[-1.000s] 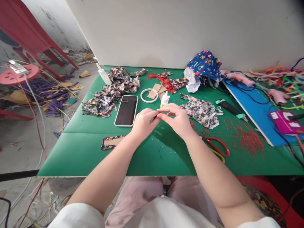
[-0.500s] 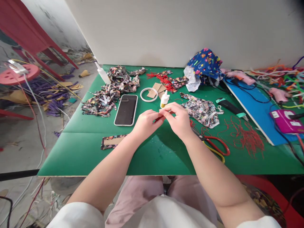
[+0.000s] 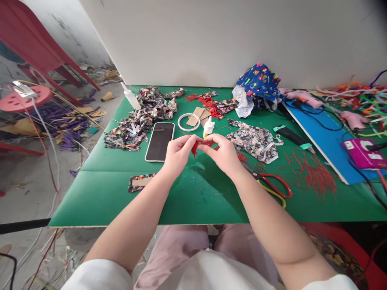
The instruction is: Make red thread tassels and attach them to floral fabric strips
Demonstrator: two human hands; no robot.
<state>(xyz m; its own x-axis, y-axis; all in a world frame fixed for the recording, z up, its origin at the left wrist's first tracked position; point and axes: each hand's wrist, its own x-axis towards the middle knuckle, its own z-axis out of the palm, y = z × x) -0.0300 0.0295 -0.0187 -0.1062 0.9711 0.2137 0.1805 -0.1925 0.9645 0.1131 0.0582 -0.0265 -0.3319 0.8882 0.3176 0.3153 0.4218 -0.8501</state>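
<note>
Scissors (image 3: 273,187) with red and yellow handles lie nearer you, right of your right hand (image 3: 222,155). Your left hand (image 3: 177,156) pinches a red tassel (image 3: 195,149), which hangs between your hands; your right fingertips touch its top, but whether they grip it you cannot tell. Left of your left hand lies a phone (image 3: 160,141). Just beyond your fingers stands a white bottle (image 3: 209,127); well right, a magenta box (image 3: 364,154) bears labels too small to read.
</note>
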